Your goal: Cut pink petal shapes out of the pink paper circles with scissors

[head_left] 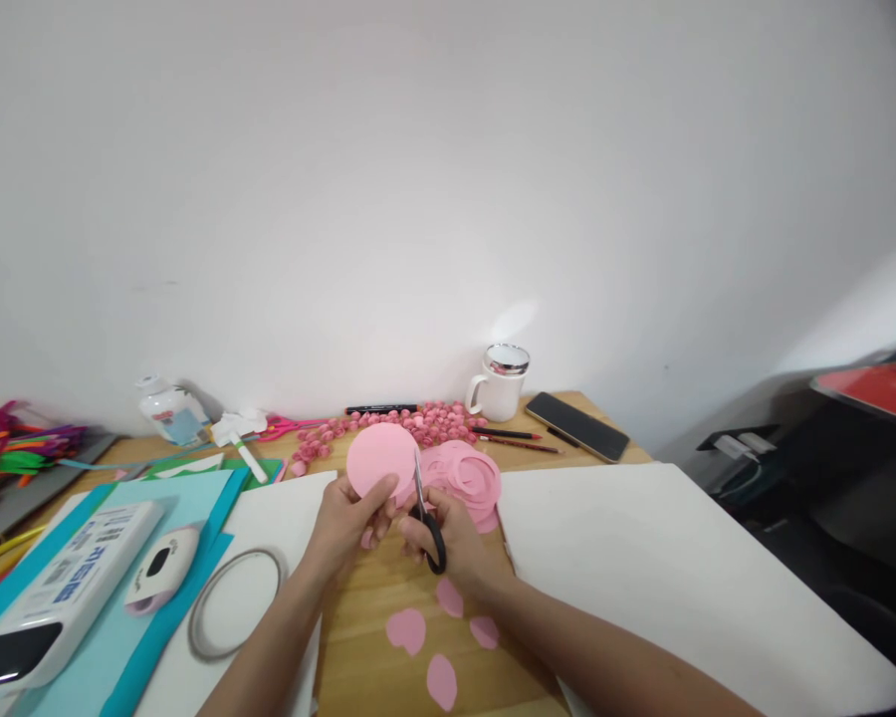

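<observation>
Between thumb and fingers, my left hand (354,518) grips a pink paper circle (379,460) by its lower edge. Black-handled scissors (436,543) are in my right hand (455,538), blades pointing up along the circle's right edge. Whether the blades touch the paper I cannot tell. Just behind my right hand lies a heap of pink paper circles and ring-shaped strips (478,473). Several small pink paper pieces, among them a notched one (406,630) and an oval one (441,681), lie on the wooden table (373,672) below my hands.
Small rolled pink paper flowers (437,423) spread along the wall. Behind are a white mug (499,383), pencils (519,443) and a phone (578,426). White sheets (664,558) lie right; a tape roll (235,604), blue paper (186,498) and a white bottle (171,410) are left.
</observation>
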The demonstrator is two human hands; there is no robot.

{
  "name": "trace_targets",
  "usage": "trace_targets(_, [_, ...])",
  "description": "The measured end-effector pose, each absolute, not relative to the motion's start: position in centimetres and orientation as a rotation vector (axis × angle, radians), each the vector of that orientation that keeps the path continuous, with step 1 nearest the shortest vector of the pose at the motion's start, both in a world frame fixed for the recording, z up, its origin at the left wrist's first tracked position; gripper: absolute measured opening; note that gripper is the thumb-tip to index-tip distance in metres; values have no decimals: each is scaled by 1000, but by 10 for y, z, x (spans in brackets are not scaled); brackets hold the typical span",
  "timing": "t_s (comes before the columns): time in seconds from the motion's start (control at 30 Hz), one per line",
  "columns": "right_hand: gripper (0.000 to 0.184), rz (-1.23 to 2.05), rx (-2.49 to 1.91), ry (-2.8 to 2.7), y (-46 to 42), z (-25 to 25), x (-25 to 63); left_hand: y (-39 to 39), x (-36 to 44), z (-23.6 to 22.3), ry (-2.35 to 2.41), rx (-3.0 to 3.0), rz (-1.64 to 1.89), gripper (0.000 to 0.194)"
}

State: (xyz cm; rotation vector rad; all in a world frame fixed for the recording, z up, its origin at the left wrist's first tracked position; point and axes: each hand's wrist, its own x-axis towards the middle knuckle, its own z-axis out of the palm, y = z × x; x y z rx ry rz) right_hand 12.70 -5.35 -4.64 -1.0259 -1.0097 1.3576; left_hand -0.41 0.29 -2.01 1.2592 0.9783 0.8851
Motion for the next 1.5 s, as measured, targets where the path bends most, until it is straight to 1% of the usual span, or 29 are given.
trace_targets(0.13, [31,1388,-993,-1010,-53,-44,127,1,-3,-17,1048,1260,879,42])
trace_targets(0.3, [39,1353,-970,-986,-48,-41,130,-2,-2,-13,1050,1247,871,42])
trace_targets(0.53, [35,1349,-998,-970,-48,-41,129,-2,-2,-12,1063,1224,874,42])
trace_targets(0.73, [27,1348,-967,-992,-47,-54,130,-4,-2,-7,1075,1229,874,43])
trace_targets(0.87, [24,1316,-1022,-1001,-46,-57,131,-3,-2,-7,1066,1213,885,44])
trace_targets(1.07, [27,1356,-1055,-992,-50,-48,128,0,-2,-12,938,1146,911,40])
trace_targets(1.27, [30,1383,-1010,-1006,-51,-46,128,-1,-2,-12,1064,1165,901,42])
trace_targets(1.5, [36,1327,-969,-1002,-47,-46,130,-5,0,-6,1077,1218,881,43])
